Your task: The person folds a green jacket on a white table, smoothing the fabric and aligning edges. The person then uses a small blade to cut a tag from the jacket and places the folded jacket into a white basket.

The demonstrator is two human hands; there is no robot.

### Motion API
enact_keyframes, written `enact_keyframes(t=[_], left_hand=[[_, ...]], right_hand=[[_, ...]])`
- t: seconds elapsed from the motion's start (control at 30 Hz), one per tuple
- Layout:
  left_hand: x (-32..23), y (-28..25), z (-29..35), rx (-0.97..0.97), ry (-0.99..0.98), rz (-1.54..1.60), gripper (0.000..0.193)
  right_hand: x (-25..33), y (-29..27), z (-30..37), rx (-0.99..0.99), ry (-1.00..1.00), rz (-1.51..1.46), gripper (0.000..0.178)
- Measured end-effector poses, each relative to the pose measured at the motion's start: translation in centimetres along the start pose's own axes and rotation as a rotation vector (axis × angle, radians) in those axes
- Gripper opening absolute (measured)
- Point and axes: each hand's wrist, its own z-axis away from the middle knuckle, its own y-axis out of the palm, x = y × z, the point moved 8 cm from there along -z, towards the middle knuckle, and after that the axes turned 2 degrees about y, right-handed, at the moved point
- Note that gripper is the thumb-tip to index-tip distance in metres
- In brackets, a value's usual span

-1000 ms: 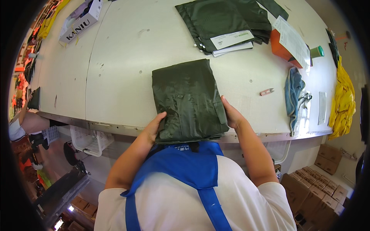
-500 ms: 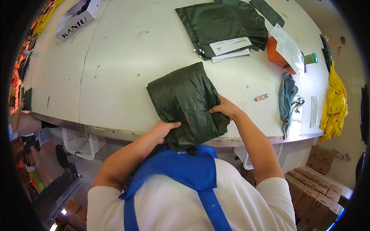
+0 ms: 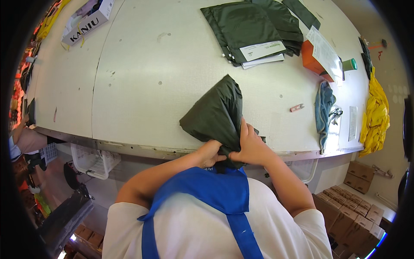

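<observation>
A folded piece of dark green, shiny fabric [image 3: 214, 112] is gathered between my hands at the near edge of the table; its exact kind does not show. From below left, my left hand [image 3: 209, 152] grips the bunched lower part, its fingers partly hidden in the cloth. My right hand [image 3: 251, 148] presses on the right side with the thumb toward my left hand, the fabric pinched under it. The fabric's upper end rises to a point and leans over the white tabletop. Farther back lies a stack of matching dark green fabric pieces [image 3: 250, 30] with white paper sheets [image 3: 262, 52] on its near side.
On the white table [image 3: 133, 95] lie small pink thread snips [image 3: 297, 107], a blue cloth [image 3: 323, 110], an orange box [image 3: 314, 62] with a paper on it, and a white carton [image 3: 88, 25]. Yellow fabric [image 3: 374, 114] hangs at the right. White baskets [image 3: 95, 160] sit below the edge.
The green fabric has gone from a broad, flat bundle to a narrower, twisted, pointed one. My hands have come close together at its lower end, the left one moving right.
</observation>
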Motion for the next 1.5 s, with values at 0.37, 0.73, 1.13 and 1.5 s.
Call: enact_keyframes(t=[0.37,0.73,1.13,1.5], left_hand=[[-3.9,1.6,1.3,0.212,0.146,-0.743,0.033],[-12.8,1.7,-2.0,0.338,0.436,-0.969,0.014],[-28.4,8.8,-17.6,-0.773,1.216,-1.813,0.06],[-34.3,1.6,-19.0,-0.932,0.955,-1.377,0.044]], right_hand=[[-4.8,0.0,-3.0,-0.046,0.215,-0.059,0.103],[-5.0,-0.6,2.4,0.391,-0.192,-0.555,0.094],[-12.1,-2.7,4.4,0.189,0.194,-0.594,0.083],[-15.1,-3.1,4.9,0.081,0.267,-0.61,0.084]])
